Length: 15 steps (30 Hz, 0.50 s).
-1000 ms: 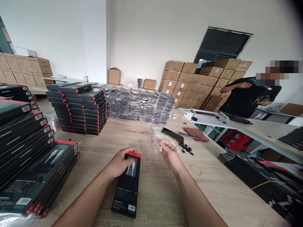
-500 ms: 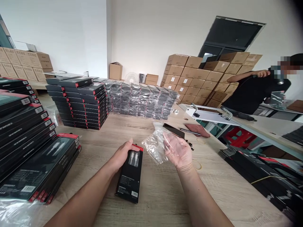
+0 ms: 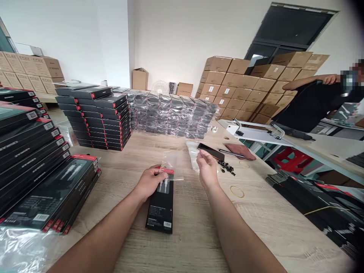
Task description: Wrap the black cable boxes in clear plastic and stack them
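Note:
My left hand (image 3: 152, 181) is closed round the upper end of a flat black cable box (image 3: 159, 206) with a red top strip and two white plugs pictured on it. Its thumb also pins a small clear plastic bag (image 3: 174, 163) against the box top. My right hand (image 3: 207, 167) hovers to the right with fingertips pinched together; anything between them is too small or hidden to tell. Beside it lie more clear bags (image 3: 193, 156), a dark phone (image 3: 211, 151) and several small black pieces (image 3: 226, 167).
Stacked black boxes (image 3: 93, 117) and a nearer pile (image 3: 54, 189) flank the left. Plastic-wrapped boxes (image 3: 173, 113) line the table's back. Rubber bands (image 3: 237, 192), a brown pouch (image 3: 241, 151) and banded black sleeves (image 3: 309, 212) lie right. A person (image 3: 313, 98) stands beyond with a handheld tool.
The right hand has turned over and closed its fingers. A clear bag that was by it now lies over the box top under the left thumb. The view has shifted slightly.

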{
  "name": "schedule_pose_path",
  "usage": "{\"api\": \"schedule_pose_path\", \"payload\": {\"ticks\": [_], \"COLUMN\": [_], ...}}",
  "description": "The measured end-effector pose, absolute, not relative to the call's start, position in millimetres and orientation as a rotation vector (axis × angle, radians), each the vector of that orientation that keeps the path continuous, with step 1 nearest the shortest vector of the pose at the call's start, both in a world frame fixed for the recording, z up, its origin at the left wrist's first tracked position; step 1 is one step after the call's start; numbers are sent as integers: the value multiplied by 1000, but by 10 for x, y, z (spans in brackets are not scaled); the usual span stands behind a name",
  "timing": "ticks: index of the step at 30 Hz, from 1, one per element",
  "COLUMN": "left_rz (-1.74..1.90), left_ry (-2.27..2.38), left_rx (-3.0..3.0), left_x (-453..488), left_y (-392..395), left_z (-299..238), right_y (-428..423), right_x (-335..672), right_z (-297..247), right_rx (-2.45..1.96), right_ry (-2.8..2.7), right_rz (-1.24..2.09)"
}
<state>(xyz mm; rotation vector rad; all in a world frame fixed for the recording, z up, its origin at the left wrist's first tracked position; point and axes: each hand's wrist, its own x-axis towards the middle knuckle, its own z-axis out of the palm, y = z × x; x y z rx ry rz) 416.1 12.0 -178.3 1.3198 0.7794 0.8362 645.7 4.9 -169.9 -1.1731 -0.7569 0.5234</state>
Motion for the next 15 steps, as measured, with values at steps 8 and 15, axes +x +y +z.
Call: {"api": "schedule_pose_path", "payload": {"ticks": [8, 15], "left_rz": [938, 1013], "left_ry": [847, 888], "left_rx": [1329, 1407], "left_x": [4150, 4146], "left_y": [193, 212], "left_z": [-1849, -1850], "right_y": [-211, -201], "right_x": [5992, 5856], "right_z": [-1685, -1716], "right_rx": [-1495, -1308], "right_ry": [-1232, -961], "right_rz": [737, 1087]}}
